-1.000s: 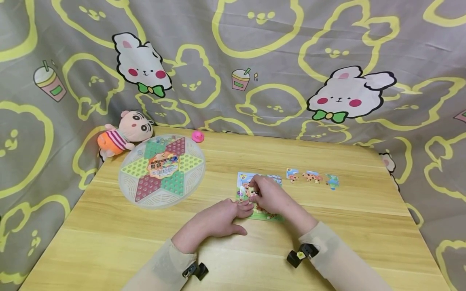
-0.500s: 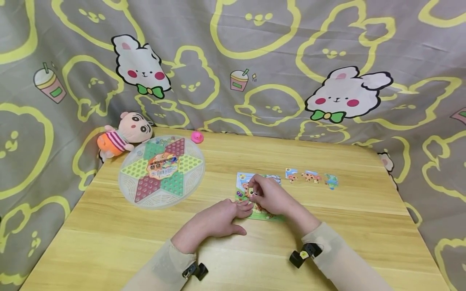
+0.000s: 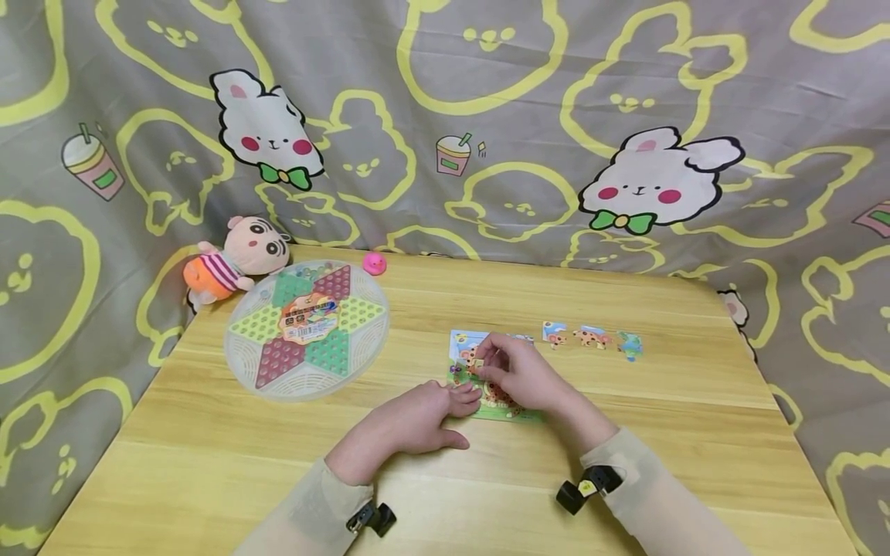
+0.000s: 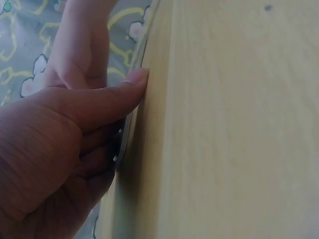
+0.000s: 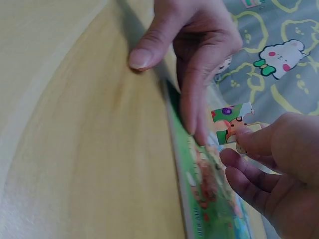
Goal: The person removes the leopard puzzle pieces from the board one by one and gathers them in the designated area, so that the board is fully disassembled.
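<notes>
In the head view, my left hand lies on the lower left part of a jigsaw board, its fingers extended over the edge. The thumb is spread off toward the table. My right hand pinches a jigsaw piece between thumb and fingers, clearest in the right wrist view. That piece carries a purple flower on green and part of a spotted animal, and it is held up off the board. A spotted animal picture fills part of the board; the right hand hides some of it.
Several loose jigsaw pieces lie right of the board. A round Chinese checkers board with a star pattern stands left of it. Behind are a plush doll and a small pink toy. A patterned curtain borders the table.
The right hand has shifted slightly right over the board, and the pinched piece has turned and shows more. The left hand stays in place. The head view drifts a little.
</notes>
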### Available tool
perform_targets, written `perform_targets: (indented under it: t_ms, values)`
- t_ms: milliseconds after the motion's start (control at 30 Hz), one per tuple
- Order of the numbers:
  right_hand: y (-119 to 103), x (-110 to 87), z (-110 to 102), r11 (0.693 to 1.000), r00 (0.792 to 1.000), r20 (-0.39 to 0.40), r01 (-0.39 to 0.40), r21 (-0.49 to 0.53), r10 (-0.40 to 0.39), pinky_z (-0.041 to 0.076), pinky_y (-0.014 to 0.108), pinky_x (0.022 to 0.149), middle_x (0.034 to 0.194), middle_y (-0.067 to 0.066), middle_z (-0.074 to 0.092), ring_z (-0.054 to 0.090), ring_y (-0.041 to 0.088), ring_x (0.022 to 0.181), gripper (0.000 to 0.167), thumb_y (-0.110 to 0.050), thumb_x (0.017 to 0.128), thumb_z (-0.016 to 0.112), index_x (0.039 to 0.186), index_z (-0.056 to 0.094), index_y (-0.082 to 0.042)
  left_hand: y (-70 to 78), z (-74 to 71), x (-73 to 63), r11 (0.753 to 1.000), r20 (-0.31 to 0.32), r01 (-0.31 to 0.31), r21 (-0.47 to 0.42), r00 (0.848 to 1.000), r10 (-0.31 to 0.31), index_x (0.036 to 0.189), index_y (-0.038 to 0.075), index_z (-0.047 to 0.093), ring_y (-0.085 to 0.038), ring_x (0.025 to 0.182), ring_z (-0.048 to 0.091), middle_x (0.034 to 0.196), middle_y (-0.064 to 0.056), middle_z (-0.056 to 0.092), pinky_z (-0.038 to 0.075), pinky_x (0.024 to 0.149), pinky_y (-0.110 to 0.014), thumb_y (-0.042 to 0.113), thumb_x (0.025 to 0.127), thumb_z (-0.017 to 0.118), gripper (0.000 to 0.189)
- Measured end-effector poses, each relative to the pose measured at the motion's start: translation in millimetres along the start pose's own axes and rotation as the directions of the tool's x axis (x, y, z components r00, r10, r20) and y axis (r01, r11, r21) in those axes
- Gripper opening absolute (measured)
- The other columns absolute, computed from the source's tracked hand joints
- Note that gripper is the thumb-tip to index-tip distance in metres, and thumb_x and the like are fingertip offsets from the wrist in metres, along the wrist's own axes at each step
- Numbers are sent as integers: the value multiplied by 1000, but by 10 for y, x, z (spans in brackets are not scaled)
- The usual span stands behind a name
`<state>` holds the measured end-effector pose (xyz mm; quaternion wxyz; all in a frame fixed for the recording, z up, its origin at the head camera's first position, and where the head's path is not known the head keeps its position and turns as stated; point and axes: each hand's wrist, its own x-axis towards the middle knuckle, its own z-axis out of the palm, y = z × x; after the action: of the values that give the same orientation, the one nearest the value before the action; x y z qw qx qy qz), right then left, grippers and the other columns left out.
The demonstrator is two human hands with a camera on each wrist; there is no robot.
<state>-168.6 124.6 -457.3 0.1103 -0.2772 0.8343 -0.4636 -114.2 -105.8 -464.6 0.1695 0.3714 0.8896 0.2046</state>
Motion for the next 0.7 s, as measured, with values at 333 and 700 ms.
perform_targets:
  t_ms: [333,700]
  values:
    - [-25,-127,-314,988,995,-34,-90,122,95,62,48,77,94,10,69,70,37,88,16,-3,98,74,111,66,-7,3,-7,-1,1000,9,10,-25,1000,-10,152,14,59,-20,151,38,162,3,43,30,124,-56,39,96,79,65]
    - [225,-408,-798,978,982,-82,-159,132,171,64,43,77,99,16,70,72,41,88,21,-1,98,74,117,68,4,19,-20,-3,999,18,22,-38,1000,-21,153,13,57,-20,153,36,163,2,42,27,124,-57,38,96,79,66]
